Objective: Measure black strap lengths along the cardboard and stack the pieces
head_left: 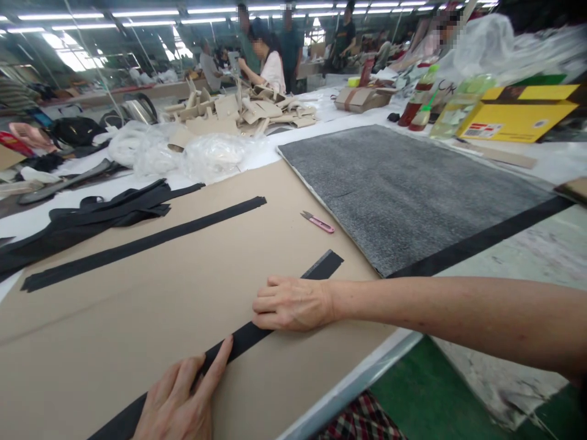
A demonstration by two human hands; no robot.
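The white desk [353, 382] carries a large brown cardboard sheet [137, 293] with a grey mat [403, 189] just beside it; a heap of black strips [92, 214] and crumpled clear plastic [206, 153] lie behind the sheet, a yellow box [518, 113] beyond the mat

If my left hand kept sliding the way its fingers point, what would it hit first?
Probably the right hand, which presses the same black strip just ahead. The left hand lies on that strip, fingers pointing along it, with only strip and cardboard between them.
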